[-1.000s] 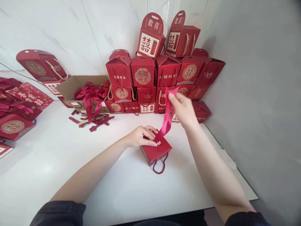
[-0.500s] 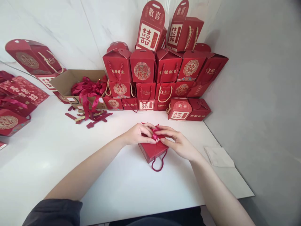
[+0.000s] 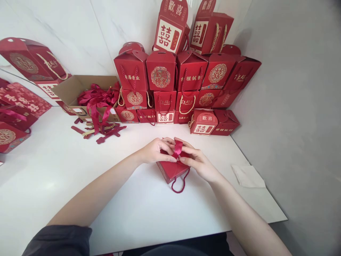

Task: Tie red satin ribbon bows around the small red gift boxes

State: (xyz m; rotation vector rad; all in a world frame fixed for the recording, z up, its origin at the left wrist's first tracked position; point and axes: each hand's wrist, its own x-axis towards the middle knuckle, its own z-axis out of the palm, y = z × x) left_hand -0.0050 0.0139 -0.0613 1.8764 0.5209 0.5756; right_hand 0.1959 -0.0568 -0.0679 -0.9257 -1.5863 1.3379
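Observation:
A small red gift box (image 3: 172, 171) with a dark red cord handle stands on the white table (image 3: 149, 209) in front of me. A red satin ribbon (image 3: 177, 148) loops up from its top. My left hand (image 3: 154, 151) rests on the box's left top edge, fingers pinched on the ribbon. My right hand (image 3: 195, 161) lies against the box's right side, its fingers closed on the ribbon loop. Both hands meet over the box.
A wall of stacked red gift boxes (image 3: 186, 78) fills the back corner. A cardboard carton (image 3: 71, 92) of red ribbons stands at back left, with loose red tags (image 3: 102, 131) before it. More red boxes (image 3: 16, 110) lie at far left. A white paper (image 3: 247, 176) lies right.
My right hand came down from holding the ribbon high above the box to the box top. The ribbon now forms a short loop between both hands.

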